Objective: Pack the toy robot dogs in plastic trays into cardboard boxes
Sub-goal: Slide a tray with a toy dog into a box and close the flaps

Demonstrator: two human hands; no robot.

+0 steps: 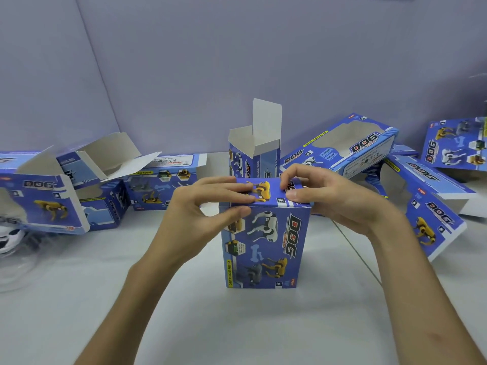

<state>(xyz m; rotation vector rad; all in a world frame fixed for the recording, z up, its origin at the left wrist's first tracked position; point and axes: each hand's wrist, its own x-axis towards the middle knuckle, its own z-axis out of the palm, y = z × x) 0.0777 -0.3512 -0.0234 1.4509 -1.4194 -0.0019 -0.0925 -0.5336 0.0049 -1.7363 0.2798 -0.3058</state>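
Note:
A blue cardboard box [266, 248] printed with "DOG" and toy robot dogs stands upright on the white table in the middle. Its top flap is folded down. My left hand [208, 204] pinches the box's top left corner, fingers lying over the flap and thumb under its edge. My right hand [326, 196] grips the top right corner, fingertips curled onto the flap. What is inside the box is hidden. A white toy robot dog in a clear plastic tray [10, 241] lies at the far left edge.
Behind stands an upright box with open top flaps [253, 154]. Opened boxes lie at the left [47, 201] and centre-left [160, 185]. Windowed boxes lie at the right [342, 148] and far right [427, 206]. A grey wall closes the back.

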